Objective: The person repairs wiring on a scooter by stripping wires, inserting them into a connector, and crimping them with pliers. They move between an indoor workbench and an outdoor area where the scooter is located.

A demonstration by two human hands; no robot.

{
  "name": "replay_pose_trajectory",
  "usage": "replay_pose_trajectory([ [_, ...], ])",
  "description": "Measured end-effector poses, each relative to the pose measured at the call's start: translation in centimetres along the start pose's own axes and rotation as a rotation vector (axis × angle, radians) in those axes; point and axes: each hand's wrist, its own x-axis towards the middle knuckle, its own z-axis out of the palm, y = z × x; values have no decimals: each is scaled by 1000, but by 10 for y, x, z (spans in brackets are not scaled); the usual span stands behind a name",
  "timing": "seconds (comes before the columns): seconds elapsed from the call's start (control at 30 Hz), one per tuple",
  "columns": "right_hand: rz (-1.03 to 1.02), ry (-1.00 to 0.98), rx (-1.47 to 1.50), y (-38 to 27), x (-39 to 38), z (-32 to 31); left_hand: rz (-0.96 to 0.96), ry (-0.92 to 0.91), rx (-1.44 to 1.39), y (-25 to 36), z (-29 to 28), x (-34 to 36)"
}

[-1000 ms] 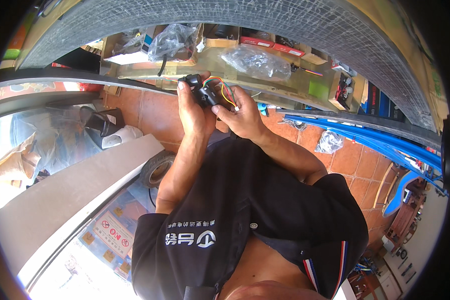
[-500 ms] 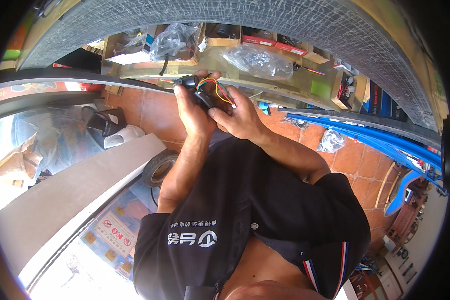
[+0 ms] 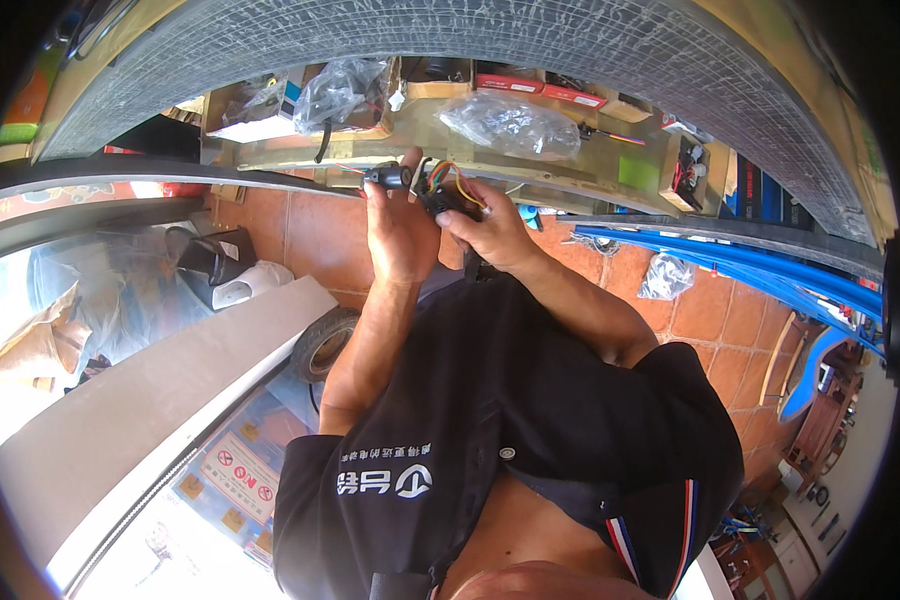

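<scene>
Handling looks unfinished: left of the plastic bag [image 3: 510, 127] and nearer, a black cylinder [image 3: 390, 177] sits grasped by the left hand [image 3: 402, 238]; the right hand [image 3: 492, 236] grips a black wired part [image 3: 433, 202] (connections unclear).

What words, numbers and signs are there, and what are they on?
Shirt: white lettering and an emblem on the chest; I won't copy the words.
White sign: red crossed-out round symbols; the small print is too tiny to read.
Red box: pale print, too small to read.
Black parts: no writing I can make out.
</scene>
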Motion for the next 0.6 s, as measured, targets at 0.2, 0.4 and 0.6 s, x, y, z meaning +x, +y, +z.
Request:
replay_pose_trajectory([
  [0.2,185,148,342,7,-20,-25,-129,335,407,-12,-40,33],
  [0.4,200,200,341,5,-33,-38,-168,305,817,-30,-57,104],
  [0.6,99,226,33,-1,-34,-35,-95,304,720,-20,-39,81],
])
